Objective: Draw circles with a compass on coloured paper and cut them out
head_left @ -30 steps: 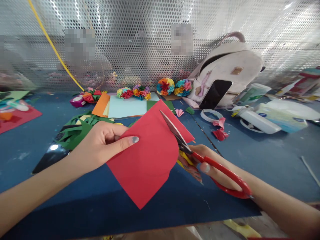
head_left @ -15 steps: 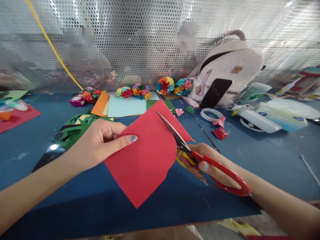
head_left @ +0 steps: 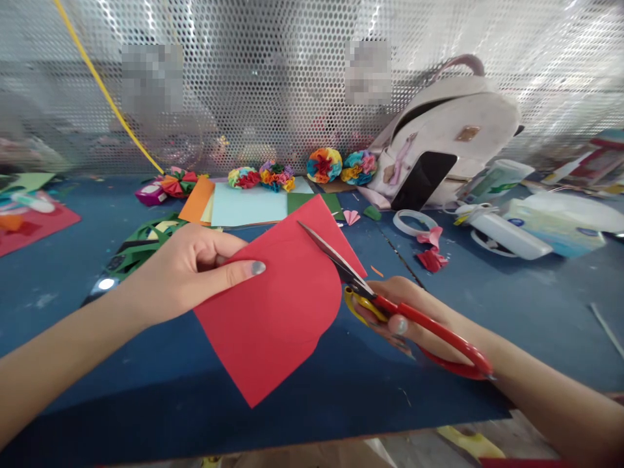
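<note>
Head view shows a smooth, stiff-looking sheet of red paper (head_left: 273, 305) held tilted above the blue bench (head_left: 526, 305), one corner aimed at the front edge, its right side cut into a rounded curve. The sheet's upper-left edge is pinched between thumb and fingers by the left hand (head_left: 190, 279). Scissors (head_left: 433, 325) with red and yellow handles are gripped by the curled right hand (head_left: 407, 291); a pointed steel blade is laid across the paper's face. Ruffled, multicoloured paper flowers (head_left: 324, 166) are lined along the back edge, before a perforated metal panel (head_left: 273, 78). Toward the back right corner, a black phone (head_left: 424, 179) is leaned against a pale backpack (head_left: 463, 130). Green paper strips (head_left: 134, 250) are partly hidden by the left hand, and a light-blue sheet (head_left: 248, 205) is lapped by the red paper.
</note>
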`<state>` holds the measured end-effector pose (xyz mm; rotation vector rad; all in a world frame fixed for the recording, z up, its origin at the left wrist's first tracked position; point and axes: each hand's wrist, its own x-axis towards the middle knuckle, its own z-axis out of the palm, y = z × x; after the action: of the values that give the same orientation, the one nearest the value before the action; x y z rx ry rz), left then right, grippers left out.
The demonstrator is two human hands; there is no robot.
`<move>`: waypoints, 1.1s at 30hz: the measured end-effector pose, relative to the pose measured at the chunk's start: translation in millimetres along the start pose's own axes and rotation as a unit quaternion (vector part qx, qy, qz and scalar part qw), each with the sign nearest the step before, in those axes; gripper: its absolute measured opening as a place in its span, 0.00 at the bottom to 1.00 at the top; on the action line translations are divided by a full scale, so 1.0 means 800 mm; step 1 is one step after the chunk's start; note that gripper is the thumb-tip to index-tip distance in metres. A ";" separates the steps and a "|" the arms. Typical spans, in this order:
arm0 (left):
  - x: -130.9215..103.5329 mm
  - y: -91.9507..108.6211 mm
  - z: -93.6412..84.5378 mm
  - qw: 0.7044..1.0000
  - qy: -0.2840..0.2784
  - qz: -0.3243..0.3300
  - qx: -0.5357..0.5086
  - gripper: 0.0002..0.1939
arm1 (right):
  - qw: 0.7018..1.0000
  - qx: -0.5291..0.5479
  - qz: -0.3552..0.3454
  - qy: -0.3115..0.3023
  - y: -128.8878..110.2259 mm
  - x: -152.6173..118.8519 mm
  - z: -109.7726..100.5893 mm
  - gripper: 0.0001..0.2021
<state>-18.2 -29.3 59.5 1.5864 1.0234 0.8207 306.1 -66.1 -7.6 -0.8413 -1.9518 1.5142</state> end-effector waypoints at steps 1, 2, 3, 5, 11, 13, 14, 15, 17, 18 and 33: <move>0.001 0.001 -0.002 0.999 -0.045 -0.004 0.011 0.10 | 1.000 -0.003 -0.002 -0.001 0.000 0.000 0.000 0.28; 0.001 0.003 -0.003 0.996 -0.083 -0.006 0.019 0.11 | 1.000 -0.002 -0.002 -0.003 0.001 -0.001 0.000 0.28; 0.002 0.003 -0.005 0.994 -0.106 -0.005 0.020 0.11 | 1.000 0.001 0.000 -0.005 0.001 -0.001 0.000 0.28; 0.004 0.004 -0.006 0.994 -0.110 0.001 0.006 0.10 | 1.000 0.005 0.001 -0.007 0.003 -0.001 0.000 0.27; 0.007 0.002 -0.007 0.993 -0.120 -0.006 -0.001 0.12 | 1.000 -0.012 -0.020 -0.003 0.006 -0.001 -0.001 0.28; 0.006 0.002 -0.009 0.992 -0.124 -0.014 -0.008 0.13 | 1.000 -0.017 -0.021 -0.003 0.006 -0.001 -0.001 0.28; 0.006 0.002 -0.009 0.992 -0.127 -0.020 -0.012 0.13 | 0.999 -0.021 -0.025 -0.004 0.005 -0.001 -0.001 0.28; 0.006 0.001 -0.010 0.991 -0.129 -0.024 -0.016 0.12 | 0.999 -0.026 -0.030 -0.004 0.005 -0.001 -0.002 0.28; 0.007 0.001 -0.012 0.990 -0.134 -0.034 -0.022 0.12 | 0.999 -0.039 -0.036 -0.004 0.004 -0.001 -0.002 0.28; 0.008 0.001 -0.012 0.990 -0.136 -0.038 -0.022 0.12 | 0.998 -0.047 -0.039 -0.004 0.003 -0.001 -0.003 0.28; 0.017 -0.022 -0.011 0.999 -0.001 -0.029 -0.043 0.16 | 0.997 -0.027 0.020 0.072 0.018 0.001 -0.002 0.29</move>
<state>-24.5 -11.6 44.7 1.4790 1.0147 0.8131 309.1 -62.2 -20.9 -0.9897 -1.8872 1.3877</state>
